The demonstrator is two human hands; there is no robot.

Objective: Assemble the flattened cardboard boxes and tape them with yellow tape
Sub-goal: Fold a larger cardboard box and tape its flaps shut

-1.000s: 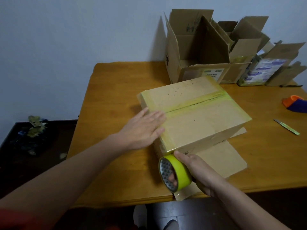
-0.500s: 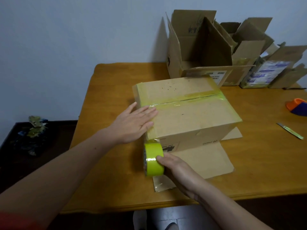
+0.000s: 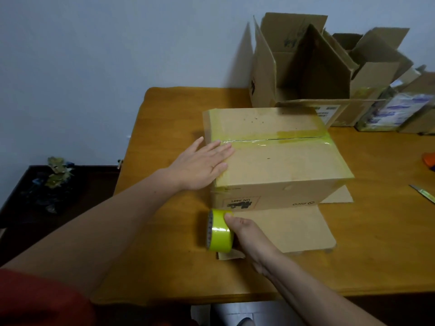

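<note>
Status: the box in the middle of the table is folded up and closed, with yellow tape along the centre seam and down both side edges of the top. Left hand lies flat, fingers straight, pressing the left edge strip down. Right hand grips the tape roll on the table, just below the box's near left corner. Can't tell if the strip is cut from the roll yet. So this face looks nearly done: wrap the end, cut, smooth. At the back, several boxes stand erected with flaps open; can't tell if their bottoms are taped. A flat cardboard sheet lies under the box, probably one still to assemble. Blade sits well to the right.
</note>
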